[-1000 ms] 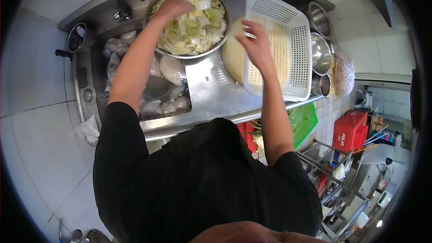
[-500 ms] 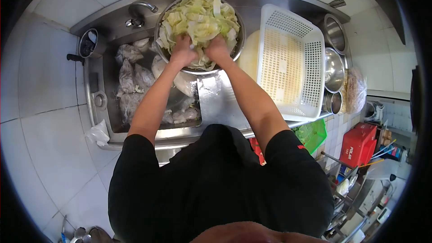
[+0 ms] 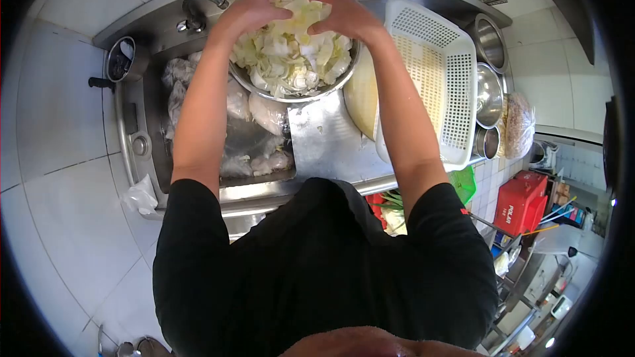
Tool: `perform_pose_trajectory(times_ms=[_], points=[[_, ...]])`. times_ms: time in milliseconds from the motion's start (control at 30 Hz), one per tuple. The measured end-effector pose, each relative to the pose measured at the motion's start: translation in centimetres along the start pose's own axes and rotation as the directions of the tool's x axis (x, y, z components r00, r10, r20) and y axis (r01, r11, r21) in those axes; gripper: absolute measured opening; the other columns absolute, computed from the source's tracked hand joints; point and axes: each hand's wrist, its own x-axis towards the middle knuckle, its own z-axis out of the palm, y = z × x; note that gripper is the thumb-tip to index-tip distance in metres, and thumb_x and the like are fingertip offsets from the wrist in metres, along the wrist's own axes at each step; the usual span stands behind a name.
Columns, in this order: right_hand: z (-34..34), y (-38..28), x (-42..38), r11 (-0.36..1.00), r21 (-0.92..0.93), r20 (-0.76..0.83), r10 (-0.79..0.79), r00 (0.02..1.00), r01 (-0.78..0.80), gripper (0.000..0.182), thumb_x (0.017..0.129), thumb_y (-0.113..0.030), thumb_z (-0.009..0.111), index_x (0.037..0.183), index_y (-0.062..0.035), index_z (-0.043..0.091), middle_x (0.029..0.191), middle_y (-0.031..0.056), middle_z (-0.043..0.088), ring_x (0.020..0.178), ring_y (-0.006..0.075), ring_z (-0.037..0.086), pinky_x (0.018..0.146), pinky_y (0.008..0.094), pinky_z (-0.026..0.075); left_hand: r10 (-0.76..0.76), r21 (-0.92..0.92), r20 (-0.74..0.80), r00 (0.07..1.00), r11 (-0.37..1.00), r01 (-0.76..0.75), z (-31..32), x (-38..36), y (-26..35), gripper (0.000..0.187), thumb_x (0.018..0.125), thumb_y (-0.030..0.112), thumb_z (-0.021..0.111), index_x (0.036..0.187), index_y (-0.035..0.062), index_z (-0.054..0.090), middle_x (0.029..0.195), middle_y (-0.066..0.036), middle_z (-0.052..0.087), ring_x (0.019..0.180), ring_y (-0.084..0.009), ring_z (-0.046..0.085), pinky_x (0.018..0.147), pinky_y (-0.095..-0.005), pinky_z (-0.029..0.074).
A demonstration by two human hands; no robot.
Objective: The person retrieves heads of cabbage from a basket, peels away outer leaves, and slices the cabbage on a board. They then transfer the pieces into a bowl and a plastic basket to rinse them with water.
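Note:
Chopped cabbage (image 3: pixel 291 59) in pale green and white pieces is heaped in a round steel bowl (image 3: pixel 334 89) at the back of the counter. My left hand (image 3: pixel 261 10) reaches over the far left part of the heap, fingers spread. On the opposite side, my right hand (image 3: pixel 345 16) curves over the far right part, with fingers and thumb apart. Both hands are open at the top of the pile, and loose pieces show between them. The bowl's far rim is mostly hidden by the hands and cabbage.
A sink (image 3: pixel 258 182) with several pale, bag-like lumps lies left of the bowl, below a tap (image 3: pixel 193 16). To the right stands a white perforated basket (image 3: pixel 456 102) on a round yellowish board (image 3: pixel 359 106). Steel bowls (image 3: pixel 489 96) line the right edge.
Both hands have moved from the near side of the bowl to its far side and spread their fingers. The cabbage heap has shifted, with smaller pieces now showing toward the near rim.

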Motion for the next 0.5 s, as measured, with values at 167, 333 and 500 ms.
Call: perform_pose_trajectory(times_ms=[167,333,500], points=[[9.1,4.5,0.3,0.942,-0.001,-0.026,0.337,0.941,-0.337,0.118,0.053,-0.047,0.091,0.153,-0.0146,0.037,0.146,0.0334,0.035,0.14,0.044,0.033,0.11,0.0445,0.038,-0.252,-0.134,-0.019,0.967,0.96,0.248,5.5,2.6,-10.6,0.074,0.082,0.049,0.076,0.134,-0.0014,0.057,0.125,-0.018,0.065,0.107,-0.0263,0.066,0.083,-0.0382,0.055],[15.4,4.8,1.5,0.873,0.384,-0.155,0.381,0.911,-0.3,0.12,0.051,-0.046,0.092,0.151,-0.0096,0.034,0.145,0.0341,0.031,0.133,0.0455,0.04,0.109,0.0453,0.039,-0.272,-0.71,0.104,0.957,0.654,0.263,10.5,2.7,-10.1,0.057,0.078,0.031,0.085,0.119,-0.0028,0.065,0.106,-0.009,0.071,0.094,-0.0182,0.067,0.079,-0.031,0.054],[16.6,4.3,3.7,0.728,0.686,-0.34,0.341,0.876,-0.017,0.092,0.06,-0.028,0.088,0.138,-0.0013,0.047,0.128,0.024,0.052,0.125,0.0391,0.049,0.107,0.0433,0.04,-0.271,-0.837,-0.092,0.958,0.543,0.073,10.6,2.9,-9.0,0.045,0.078,0.021,0.082,0.114,-0.0012,0.069,0.106,-0.007,0.07,0.089,-0.0165,0.066,0.076,-0.0301,0.053]])
